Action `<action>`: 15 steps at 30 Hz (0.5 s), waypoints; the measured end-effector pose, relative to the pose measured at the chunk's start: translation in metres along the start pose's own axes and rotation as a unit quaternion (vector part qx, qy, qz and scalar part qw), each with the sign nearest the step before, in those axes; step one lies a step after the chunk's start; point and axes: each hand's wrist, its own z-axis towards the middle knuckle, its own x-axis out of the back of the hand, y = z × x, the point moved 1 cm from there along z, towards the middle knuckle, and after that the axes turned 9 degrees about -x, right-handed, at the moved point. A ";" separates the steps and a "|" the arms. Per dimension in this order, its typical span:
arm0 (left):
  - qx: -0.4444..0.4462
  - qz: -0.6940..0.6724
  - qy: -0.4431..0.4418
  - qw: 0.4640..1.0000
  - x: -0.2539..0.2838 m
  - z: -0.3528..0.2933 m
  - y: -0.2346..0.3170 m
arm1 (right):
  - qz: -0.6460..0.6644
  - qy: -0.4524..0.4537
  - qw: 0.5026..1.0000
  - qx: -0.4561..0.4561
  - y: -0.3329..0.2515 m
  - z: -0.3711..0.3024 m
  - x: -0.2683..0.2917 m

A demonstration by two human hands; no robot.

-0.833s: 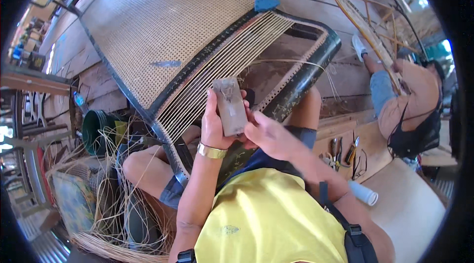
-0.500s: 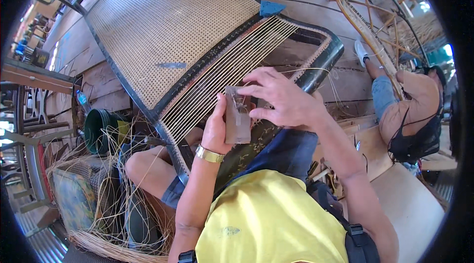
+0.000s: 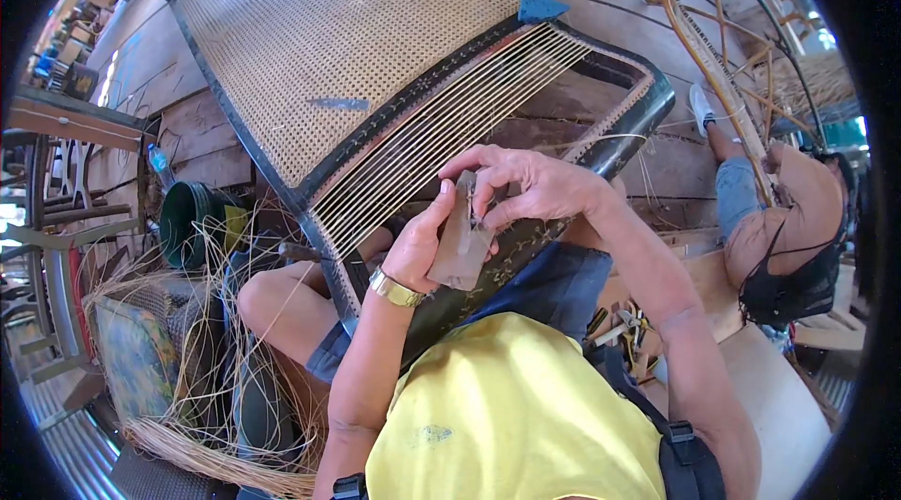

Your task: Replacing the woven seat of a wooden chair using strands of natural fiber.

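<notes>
- Chair frame (image 3: 638,125) lies across the person's lap, tipped up and away from them. It is dark and has two parts to fill with cane.
- One part, the big woven panel (image 3: 347,40), looks all done. It is a tight tan mesh from edge to edge.
- The other part has only long cane strands (image 3: 450,129) running one way, side by side. No strands cross them yet, so I think the weaving there is just begun and most is left.
- Some of the frame near the far end has no strands at all.
- The left hand (image 3: 418,247) is closed around a small flat brown block (image 3: 462,242), held upright just above the near edge of the frame.
- The right hand (image 3: 530,186) is pinching something small and thin at the top of the block. I cannot tell what it is.
- Both hands are close together, right over the frame's near rail, just beside the strands.
- Loose cane (image 3: 188,387) lies in a heap on the floor to the left, near a green bucket (image 3: 192,219).
- Another person (image 3: 788,237) sits well apart on the right.
</notes>
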 end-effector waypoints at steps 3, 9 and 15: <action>0.023 -0.027 -0.022 0.999 -0.003 0.004 -0.002 | 0.121 -0.012 0.992 -0.015 0.006 -0.001 -0.006; 0.047 -0.035 0.005 0.998 0.001 0.009 0.003 | 0.323 0.284 0.901 0.061 0.009 -0.003 0.012; 0.050 -0.269 0.030 0.961 -0.001 0.015 0.001 | 0.432 0.511 0.741 0.059 0.018 -0.055 0.046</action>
